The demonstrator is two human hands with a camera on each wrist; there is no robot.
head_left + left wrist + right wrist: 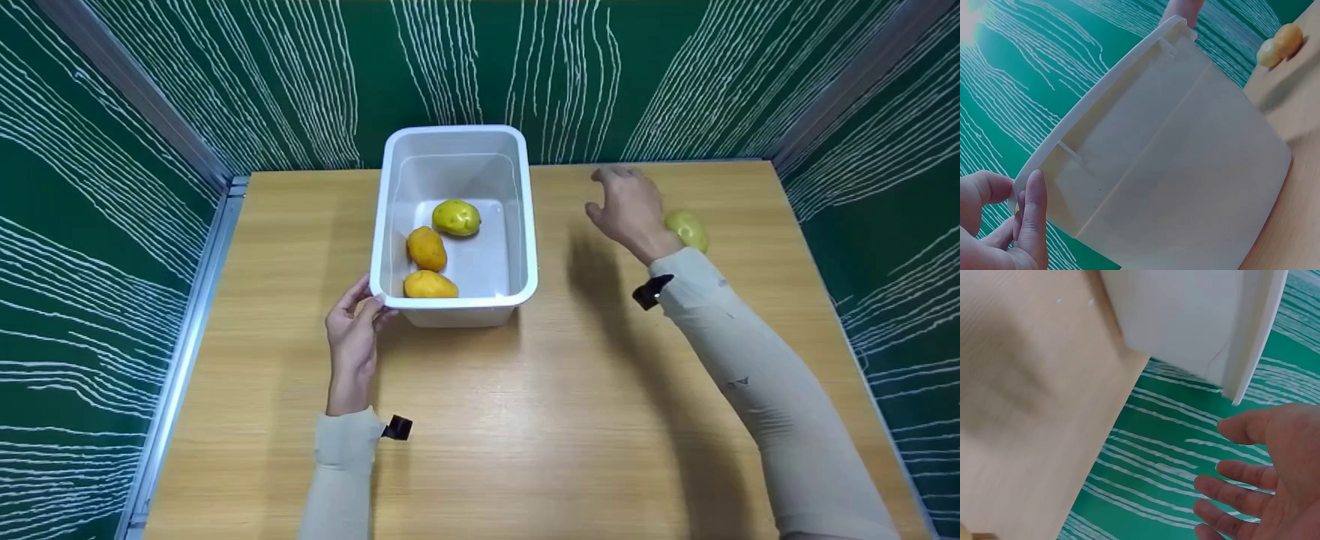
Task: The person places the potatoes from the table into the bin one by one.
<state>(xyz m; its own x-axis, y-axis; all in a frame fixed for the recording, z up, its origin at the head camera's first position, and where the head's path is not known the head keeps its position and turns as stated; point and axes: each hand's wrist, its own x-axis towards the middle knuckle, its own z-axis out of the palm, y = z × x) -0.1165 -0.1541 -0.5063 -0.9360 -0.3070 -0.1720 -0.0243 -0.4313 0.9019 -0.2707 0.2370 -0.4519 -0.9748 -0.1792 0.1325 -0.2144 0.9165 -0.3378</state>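
Note:
A white plastic bin [529, 225] stands on the table with three mangoes inside. One mango [456, 217] is yellow-green; the orange-yellow mangoes [427, 249] lie toward the near left corner. My left hand [352, 330] pinches the bin's near left rim, thumb and fingers on either side of it in the left wrist view. To the right of the bin, my right hand [626, 206] hovers with nothing in it, its fingers [1235, 492] loosely extended. A green mango [688, 230] lies on the table, partly hidden by the right wrist.
In the left wrist view an orange fruit [1289, 38] sits against the pale green one on the table. Green panels with white wavy lines [480, 75] enclose the wooden table [465, 420] at the back and sides. A metal rail [187, 337] runs along the left edge.

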